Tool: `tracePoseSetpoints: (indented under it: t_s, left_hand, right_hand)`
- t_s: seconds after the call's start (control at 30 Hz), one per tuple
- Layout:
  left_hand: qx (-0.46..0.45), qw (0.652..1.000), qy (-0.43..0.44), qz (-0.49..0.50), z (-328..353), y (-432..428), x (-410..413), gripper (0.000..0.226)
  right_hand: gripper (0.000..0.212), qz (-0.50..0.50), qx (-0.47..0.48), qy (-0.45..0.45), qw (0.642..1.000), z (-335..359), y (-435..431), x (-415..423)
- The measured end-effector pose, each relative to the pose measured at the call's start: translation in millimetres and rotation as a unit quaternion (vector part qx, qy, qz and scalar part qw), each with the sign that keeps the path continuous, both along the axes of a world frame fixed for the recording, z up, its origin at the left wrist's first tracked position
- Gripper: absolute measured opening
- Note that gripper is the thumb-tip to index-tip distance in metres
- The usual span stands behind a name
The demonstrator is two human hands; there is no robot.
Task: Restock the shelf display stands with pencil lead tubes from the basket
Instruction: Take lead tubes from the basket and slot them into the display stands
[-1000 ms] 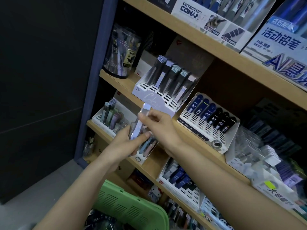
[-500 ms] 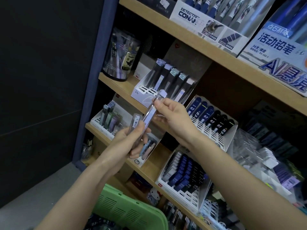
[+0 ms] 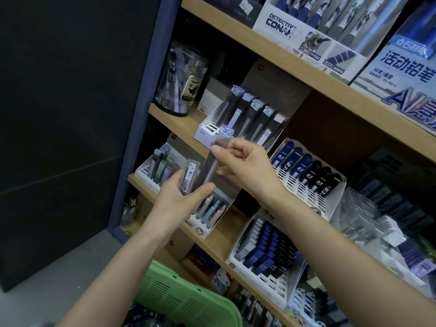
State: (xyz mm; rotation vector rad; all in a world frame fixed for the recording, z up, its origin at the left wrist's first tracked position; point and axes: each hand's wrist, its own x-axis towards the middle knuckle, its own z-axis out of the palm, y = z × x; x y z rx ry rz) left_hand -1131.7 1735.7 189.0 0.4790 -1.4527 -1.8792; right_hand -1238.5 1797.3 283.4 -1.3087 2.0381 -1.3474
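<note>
Stationery aisle: right hand point(image 3: 245, 168) pinches lavender-capped lead tube point(image 3: 212, 166) near top, just before white display stand point(image 3: 207, 128) holding five tubes. Left hand point(image 3: 174, 201) grips labelled tube point(image 3: 188, 175). Neighbouring rack point(image 3: 295, 192): three blue, three black, marked "03". Box point(image 3: 280, 22) above reads "DETECTIVE CONAN". Green basket point(image 3: 179, 293) below.

Dim, cool shop light, soft focus, wide-angle bend.

Light falls from above and in front of the grip, evenly lighting both forearms and the shelf board point(image 3: 221, 241) below it, while the recesses behind the stands stay dark. The lead tube point(image 3: 213, 161), held between the left hand point(image 3: 179, 199) and the right hand point(image 3: 245, 168), looks streaked and soft. Left of the grip the dark panel point(image 3: 70, 114) is nearly black. Far right of it the clear packets point(image 3: 368, 215) blur, and the shelf lines bow toward the edges.
</note>
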Motion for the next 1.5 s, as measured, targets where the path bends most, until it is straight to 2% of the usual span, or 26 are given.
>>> tracePoseSetpoints:
  t_s: [0.1,0.27,0.33,0.43,0.5,0.57,0.67,0.73,1.0,1.13,1.37,1.5]
  left_hand:
    - [-0.021,1.0,0.002,0.016,1,-1,1,0.008]
    - [-0.002,0.999,0.014,0.029,2,-5,2,0.006]
    - [0.02,0.999,0.011,0.038,0,-9,3,0.004]
    - [0.037,0.997,0.016,0.062,-3,-15,4,0.009]
    - [0.038,0.997,0.024,0.068,-3,-17,5,0.009]
    - [0.044,0.996,0.032,0.067,-2,-19,5,0.01]
    - [0.052,0.996,0.04,0.059,-1,-22,4,0.012]
    - [0.048,0.997,0.04,0.055,-1,-23,4,0.013]
    - [0.049,0.998,0.028,0.034,-1,-25,0,0.015]
    - [0.052,0.998,0.03,0.026,-2,-25,1,0.012]
    - [0.044,0.999,0.019,0.023,-1,-23,1,0.013]
    - [0.047,0.999,0.02,0.016,-1,-23,2,0.014]
  right_hand:
    - [0.03,-0.003,0.002,0.001,1.0,4,-2,-1]
    - [0.017,0.02,0.016,-0.001,1.0,12,-6,0]
    - [0.018,0.005,0.007,0.012,1.0,17,-8,-3]
    - [0.017,-0.062,-0.057,0.044,0.995,32,-17,-16]
    - [0.016,-0.112,-0.103,0.099,0.983,45,-27,-30]
    - [0.021,-0.149,-0.106,0.188,0.965,55,-38,-46]
    - [0.03,-0.158,-0.041,0.299,0.94,61,-49,-62]
    - [0.029,-0.151,0.0,0.338,0.929,61,-54,-67]
    - [0.033,-0.161,0.018,0.399,0.903,66,-61,-73]
    - [0.035,-0.153,0.022,0.401,0.903,66,-61,-74]
    - [0.029,-0.153,0.046,0.438,0.885,73,-59,-77]
    - [0.026,-0.144,0.051,0.403,0.902,76,-60,-78]
